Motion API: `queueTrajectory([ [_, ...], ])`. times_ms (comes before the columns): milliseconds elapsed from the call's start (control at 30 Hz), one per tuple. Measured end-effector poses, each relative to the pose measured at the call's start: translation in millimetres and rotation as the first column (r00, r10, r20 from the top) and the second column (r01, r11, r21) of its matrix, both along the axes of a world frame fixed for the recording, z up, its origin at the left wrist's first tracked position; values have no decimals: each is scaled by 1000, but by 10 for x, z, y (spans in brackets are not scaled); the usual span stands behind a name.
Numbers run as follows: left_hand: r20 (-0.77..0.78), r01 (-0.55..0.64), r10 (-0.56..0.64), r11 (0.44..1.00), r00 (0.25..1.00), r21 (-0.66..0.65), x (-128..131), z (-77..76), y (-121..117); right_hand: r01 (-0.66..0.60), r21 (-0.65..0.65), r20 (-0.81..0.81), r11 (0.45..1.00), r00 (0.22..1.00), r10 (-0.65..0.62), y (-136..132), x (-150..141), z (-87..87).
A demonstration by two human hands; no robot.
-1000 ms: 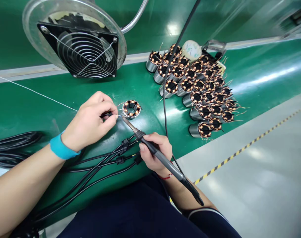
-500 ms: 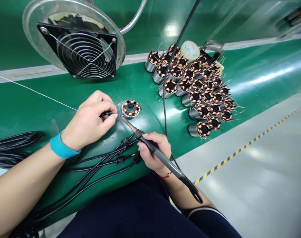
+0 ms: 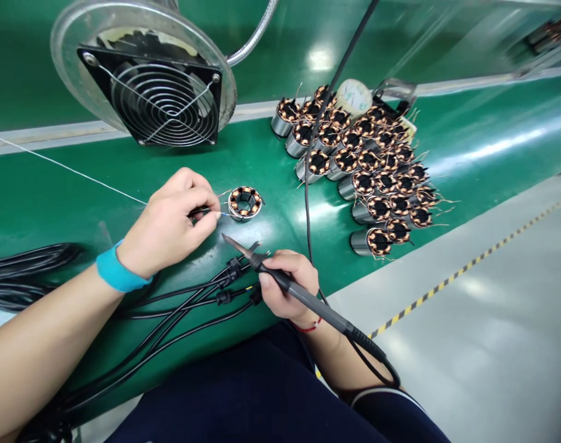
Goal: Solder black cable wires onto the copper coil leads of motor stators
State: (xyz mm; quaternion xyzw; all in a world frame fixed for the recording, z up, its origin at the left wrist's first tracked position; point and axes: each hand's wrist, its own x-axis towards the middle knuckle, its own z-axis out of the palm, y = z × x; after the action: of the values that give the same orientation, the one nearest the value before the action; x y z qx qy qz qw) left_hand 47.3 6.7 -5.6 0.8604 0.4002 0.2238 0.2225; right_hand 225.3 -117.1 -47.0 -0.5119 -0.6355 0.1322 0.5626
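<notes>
A ring-shaped motor stator with copper windings sits on the green bench, just right of my left hand. Thumb and fingers of that hand are pinched on thin wires at the stator's left side; a blue one shows at the fingertips. A thin white strand, which looks like solder wire, runs from the upper left to behind the same hand. My right hand is closed around a soldering iron. Its bare metal tip points up and left, below the pinched wires and apart from them.
Several stators in metal sleeves stand grouped at the right, with a black cord hanging across them. A fan on a round hood is at the upper left. Black cables with connectors lie near my body, beside a coiled cable.
The soldering iron's tip has dropped down and away from the wires, and its rear end has swung down and right. My left hand keeps its pinch almost in place.
</notes>
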Motion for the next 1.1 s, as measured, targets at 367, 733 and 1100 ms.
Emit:
queueTrajectory([
  [367,16,-3,3,1000,1000,-1,11,13,-5,-86,-301,51,950,993,106,92,-35,-40],
  [733,42,21,-22,1000,999,19,3,-5,-2,-37,-67,-16,997,999,36,23,8,-16],
  [1100,25,49,-50,998,998,38,-9,7,10,-199,-240,134,950,963,235,529,278,280],
])
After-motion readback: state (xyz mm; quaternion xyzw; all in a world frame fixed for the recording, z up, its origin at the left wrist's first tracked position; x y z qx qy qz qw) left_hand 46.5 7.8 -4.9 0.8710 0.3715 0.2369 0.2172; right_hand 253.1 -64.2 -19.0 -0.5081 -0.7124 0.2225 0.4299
